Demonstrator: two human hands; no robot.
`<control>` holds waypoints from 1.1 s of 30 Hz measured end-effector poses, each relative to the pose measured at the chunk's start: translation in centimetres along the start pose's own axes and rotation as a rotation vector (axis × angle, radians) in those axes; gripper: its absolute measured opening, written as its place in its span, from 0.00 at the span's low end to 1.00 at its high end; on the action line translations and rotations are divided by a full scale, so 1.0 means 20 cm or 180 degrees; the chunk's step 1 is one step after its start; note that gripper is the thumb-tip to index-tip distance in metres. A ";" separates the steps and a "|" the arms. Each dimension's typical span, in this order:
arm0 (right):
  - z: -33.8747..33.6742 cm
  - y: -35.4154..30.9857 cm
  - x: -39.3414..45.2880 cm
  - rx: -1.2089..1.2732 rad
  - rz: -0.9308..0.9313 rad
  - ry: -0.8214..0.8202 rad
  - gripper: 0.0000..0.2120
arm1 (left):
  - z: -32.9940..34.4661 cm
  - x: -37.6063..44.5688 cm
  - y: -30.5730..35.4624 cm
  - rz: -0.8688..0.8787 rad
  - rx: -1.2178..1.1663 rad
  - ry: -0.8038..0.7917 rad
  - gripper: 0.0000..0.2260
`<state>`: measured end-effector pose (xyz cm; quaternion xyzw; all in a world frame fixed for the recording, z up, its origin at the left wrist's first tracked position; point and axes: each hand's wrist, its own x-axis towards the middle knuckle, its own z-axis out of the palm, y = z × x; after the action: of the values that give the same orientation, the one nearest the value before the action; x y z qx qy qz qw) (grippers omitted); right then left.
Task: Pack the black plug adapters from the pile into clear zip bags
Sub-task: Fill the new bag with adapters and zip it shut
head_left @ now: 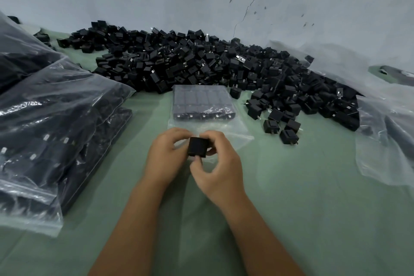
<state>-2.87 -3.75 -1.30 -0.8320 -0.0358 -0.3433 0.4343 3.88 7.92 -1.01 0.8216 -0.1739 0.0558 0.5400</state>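
Black hard-plastic adapter (197, 147), likely light and rigid, pinched at its sides in the grip of both hands: left hand (164, 157), right hand (216, 170), above a limp clear bag (208, 127).

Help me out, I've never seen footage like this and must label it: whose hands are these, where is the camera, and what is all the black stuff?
One picture, from a camera worn on a person's head, looking down at their bare hands. The right hand pinches one black plug adapter; the left hand touches it too. Just beyond lies a partly filled clear zip bag on the green surface. Behind it sits the pile of loose adapters. Filled bags are stacked at the left.
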 end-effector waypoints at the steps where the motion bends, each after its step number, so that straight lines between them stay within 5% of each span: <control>1: 0.00 0.00 0.00 -0.0160 0.0042 -0.0057 0.18 | 0.00 0.00 0.00 -0.0052 -0.0084 0.0153 0.06; 5: -0.01 0.02 0.01 -0.0960 0.0123 -0.0212 0.16 | 0.00 -0.01 0.03 0.0004 -0.0305 0.0460 0.06; 12: -0.02 0.07 0.03 -0.1656 0.0346 -0.0770 0.16 | -0.02 -0.03 0.08 0.0276 -0.0739 0.0096 0.05; 18: -0.03 0.06 0.01 -0.1210 0.0261 -0.0779 0.05 | -0.10 0.02 -0.03 -0.0885 -0.0572 0.1340 0.09; 25: 0.01 0.05 0.06 -0.1374 0.0032 -0.1374 0.12 | -0.08 0.04 -0.05 -0.0975 0.0559 0.0799 0.12; 33: 0.13 0.11 0.17 -0.1481 -0.0159 -0.1648 0.12 | -0.07 0.05 -0.05 -0.0973 0.0707 0.0615 0.12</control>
<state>1.92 -3.90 -1.87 -0.9671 -0.0858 -0.1302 0.2010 5.36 9.38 -1.01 0.8837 0.0126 0.0705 0.4625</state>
